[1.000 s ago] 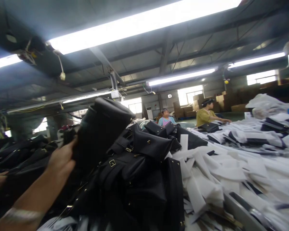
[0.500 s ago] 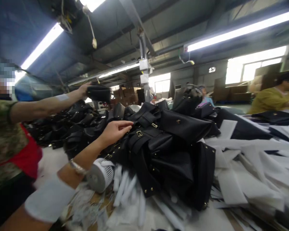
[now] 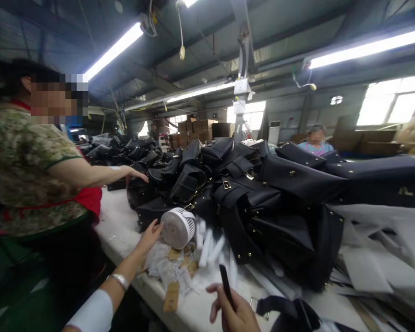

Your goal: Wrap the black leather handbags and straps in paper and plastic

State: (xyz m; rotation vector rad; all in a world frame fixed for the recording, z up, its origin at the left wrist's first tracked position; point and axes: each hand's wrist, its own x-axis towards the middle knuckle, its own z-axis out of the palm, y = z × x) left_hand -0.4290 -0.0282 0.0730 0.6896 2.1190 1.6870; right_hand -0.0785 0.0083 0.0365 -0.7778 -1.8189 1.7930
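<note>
My left hand (image 3: 151, 237) is open beside a small white fan (image 3: 178, 229), fingers reaching to its left edge; whether they touch it I cannot tell. Low in the view, my right hand (image 3: 234, 308) is closed around a narrow black strap (image 3: 225, 282), whose end points up out of the fist. Just right of that hand lies a black belt-like piece with a metal buckle (image 3: 263, 310). Beyond both hands rises a heap of black leather-like bags (image 3: 273, 203) with gold buckles and studs.
White rolled tubes (image 3: 210, 249) and tags with small packets (image 3: 173, 295) lie around the fan. White foam sheets (image 3: 370, 258) spread on the right. At left, a co-worker's hand (image 3: 136, 174) is over the bags. Another person (image 3: 316, 143) sits behind the pile.
My left hand has gone from the bag heap down to the fan. My right hand has come into view with the black strap. The co-worker's hand has lowered and no longer holds a black item.
</note>
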